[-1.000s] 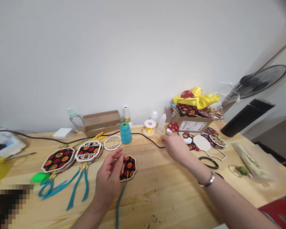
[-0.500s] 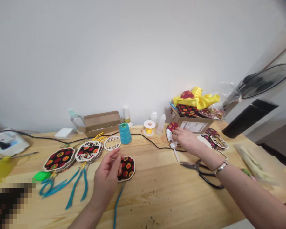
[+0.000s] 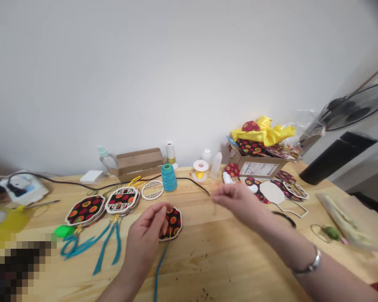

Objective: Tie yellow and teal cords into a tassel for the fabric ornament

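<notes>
My left hand (image 3: 148,228) has its fingers curled together over the left edge of a small scalloped panel (image 3: 175,222), covered in black fabric with red and yellow flowers and rimmed in pale wood. Whether the hand grips it is unclear. From the panel's lower edge a yellow loop and a blue cord (image 3: 159,268) run toward me. To the right, my right hand (image 3: 234,202) hovers over the table, fingertips pinched together; anything between them is too small to make out. Just behind it lies a white glue gun (image 3: 227,178), partly covered by the hand. The scissors are mostly hidden under my right forearm, one black handle (image 3: 285,218) showing.
Stacked patterned panels (image 3: 85,209) and a lattice-fronted stack (image 3: 122,201) with blue tassels lie left. A teal thread cone (image 3: 169,178), a yellow thread spool (image 3: 200,172) and a black cable (image 3: 82,184) are behind. A cardboard box (image 3: 258,167) of fabric stands back right.
My right hand has moved from the glue gun toward me and slightly left, its fingers now pinched. My left hand stays by the panel. The view has shifted a little.
</notes>
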Motion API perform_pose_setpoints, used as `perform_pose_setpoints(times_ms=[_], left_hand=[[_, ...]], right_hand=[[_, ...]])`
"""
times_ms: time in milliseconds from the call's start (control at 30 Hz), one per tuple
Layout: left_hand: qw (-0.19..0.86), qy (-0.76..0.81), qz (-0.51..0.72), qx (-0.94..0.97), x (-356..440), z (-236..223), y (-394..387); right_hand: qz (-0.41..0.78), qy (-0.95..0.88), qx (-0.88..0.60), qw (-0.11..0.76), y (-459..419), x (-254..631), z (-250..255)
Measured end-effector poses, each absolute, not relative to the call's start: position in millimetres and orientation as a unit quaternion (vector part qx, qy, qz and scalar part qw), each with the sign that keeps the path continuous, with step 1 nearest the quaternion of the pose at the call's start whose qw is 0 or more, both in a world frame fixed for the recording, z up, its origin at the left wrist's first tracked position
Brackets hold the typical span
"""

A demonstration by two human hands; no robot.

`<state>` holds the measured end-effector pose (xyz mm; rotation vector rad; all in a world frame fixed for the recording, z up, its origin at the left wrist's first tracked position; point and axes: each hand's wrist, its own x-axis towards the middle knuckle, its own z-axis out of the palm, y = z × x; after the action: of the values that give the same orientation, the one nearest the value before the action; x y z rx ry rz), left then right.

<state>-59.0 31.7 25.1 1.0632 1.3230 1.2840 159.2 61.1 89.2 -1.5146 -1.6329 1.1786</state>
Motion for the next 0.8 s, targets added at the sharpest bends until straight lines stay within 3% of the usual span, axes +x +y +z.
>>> perform_pose_setpoints(times_ms=[133, 267, 433, 633, 800], left_hand=[[0.624, 0.537, 0.414, 0.389, -45, 42, 18], [0.688, 0.506, 0.379, 0.357, -31, 43, 9], [0.662, 0.524, 0.422, 0.329, -27, 34, 9], [0.639, 0.544, 0.415, 0.351, -21, 36, 8], [0.648, 0.529, 0.426, 0.345, -22, 35, 4]], right_hand=[[0.42, -0.659, -0.545, 0.303, 26, 118, 67], [0.346, -0.733, -0.496, 0.312, 0, 100, 52], [0.248, -0.803, -0.475, 0.262, 7, 113, 57], [-0.069, -0.848, -0.491, 0.185, 79, 142, 74], [-0.118, -0.917, -0.379, 0.048, 126, 141, 70]])
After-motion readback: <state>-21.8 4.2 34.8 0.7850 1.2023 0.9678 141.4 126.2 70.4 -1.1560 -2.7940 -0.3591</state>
